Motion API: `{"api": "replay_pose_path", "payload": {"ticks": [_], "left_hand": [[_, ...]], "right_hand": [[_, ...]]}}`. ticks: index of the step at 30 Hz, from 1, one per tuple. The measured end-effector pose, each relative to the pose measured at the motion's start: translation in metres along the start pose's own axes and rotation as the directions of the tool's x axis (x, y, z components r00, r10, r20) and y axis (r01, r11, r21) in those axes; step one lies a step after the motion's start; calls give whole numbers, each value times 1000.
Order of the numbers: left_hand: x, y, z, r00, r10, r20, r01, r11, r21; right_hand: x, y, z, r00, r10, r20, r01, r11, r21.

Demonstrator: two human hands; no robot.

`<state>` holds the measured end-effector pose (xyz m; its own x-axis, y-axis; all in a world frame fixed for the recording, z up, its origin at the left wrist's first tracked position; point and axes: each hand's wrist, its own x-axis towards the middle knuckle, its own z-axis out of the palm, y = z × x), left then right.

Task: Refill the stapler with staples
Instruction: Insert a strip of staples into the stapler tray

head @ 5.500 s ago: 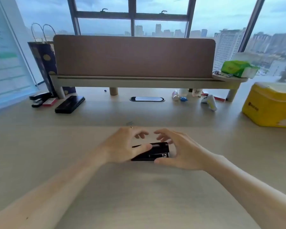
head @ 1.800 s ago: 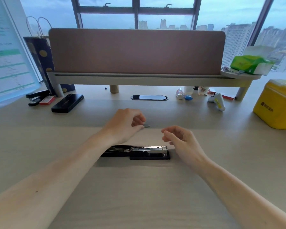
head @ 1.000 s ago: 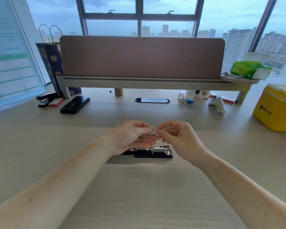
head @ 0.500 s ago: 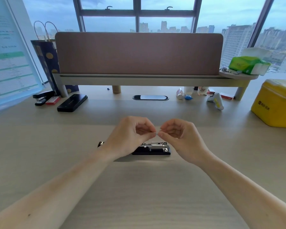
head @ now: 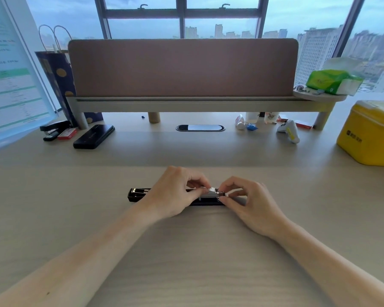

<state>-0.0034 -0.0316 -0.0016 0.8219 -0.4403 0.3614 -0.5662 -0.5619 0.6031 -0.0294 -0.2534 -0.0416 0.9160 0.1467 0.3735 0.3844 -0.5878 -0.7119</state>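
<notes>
A black stapler (head: 136,194) lies flat on the desk, folded open lengthwise, its metal staple channel (head: 208,198) showing between my hands. My left hand (head: 175,191) and my right hand (head: 251,200) both pinch a small silvery strip of staples (head: 212,189) with fingertips, right above the channel. Whether the strip touches the channel I cannot tell. Most of the stapler's middle is hidden under my left hand.
A second black stapler (head: 52,129) and a red staple box (head: 67,133) sit at the back left beside a black case (head: 94,136). A yellow box (head: 370,134) stands at the right. A desk shelf with a brown screen (head: 182,67) spans the back.
Both hands, holding the staple strip in the air half a second ago, have come down onto the open stapler's channel. The stapler was opened flat earlier.
</notes>
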Motion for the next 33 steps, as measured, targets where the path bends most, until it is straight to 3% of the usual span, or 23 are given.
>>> {"api": "replay_pose_path", "payload": {"ticks": [13, 18, 29, 33], "left_hand": [[0, -9, 4, 994, 90, 56, -96, 988, 120], [-8, -20, -4, 999, 10, -30, -5, 987, 160], [-8, -17, 2, 1000, 17, 12, -19, 972, 234], [-10, -24, -16, 998, -35, 46, 28, 991, 135]], "right_hand": [[2, 6, 3, 999, 33, -12, -33, 997, 70], [2, 7, 2, 999, 43, -7, -43, 996, 77], [1, 4, 2, 999, 37, -12, -36, 997, 66], [0, 2, 1, 998, 48, -31, -45, 996, 82]]}}
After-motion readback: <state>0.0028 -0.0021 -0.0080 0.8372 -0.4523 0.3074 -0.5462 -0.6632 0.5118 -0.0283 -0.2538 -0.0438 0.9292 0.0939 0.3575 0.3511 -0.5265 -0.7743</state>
